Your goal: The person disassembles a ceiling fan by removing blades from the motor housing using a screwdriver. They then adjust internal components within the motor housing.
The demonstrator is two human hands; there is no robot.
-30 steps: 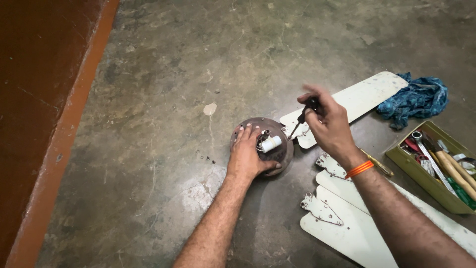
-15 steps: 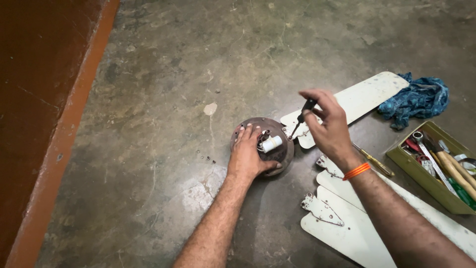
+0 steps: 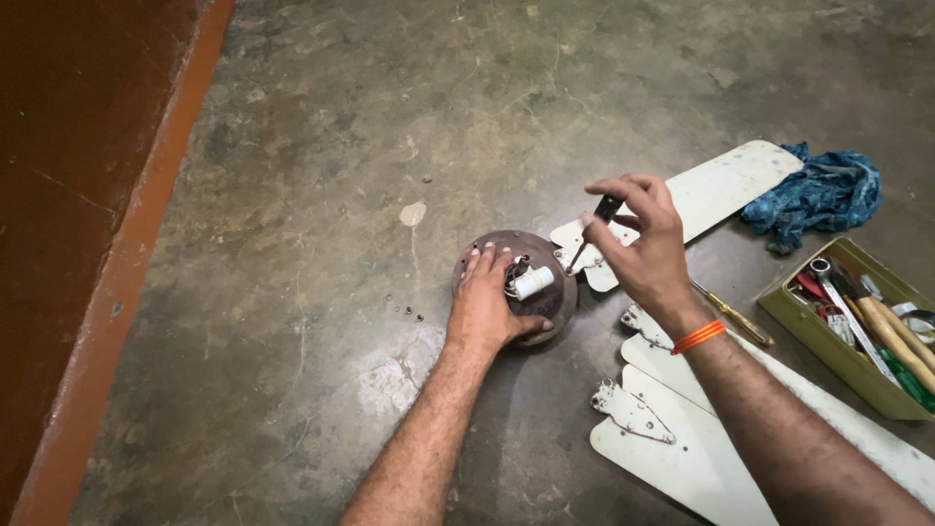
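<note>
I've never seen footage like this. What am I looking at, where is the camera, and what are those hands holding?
The camera sits on a person's head and looks down at their own two bare hands over a concrete floor. The left hand presses on a round brown fan motor. The right hand holds a dark-handled screwdriver, its tip pointed at the motor's edge. Cream fan blades lie nearby, with a blue rag, another screwdriver and a green tool tray.
</note>
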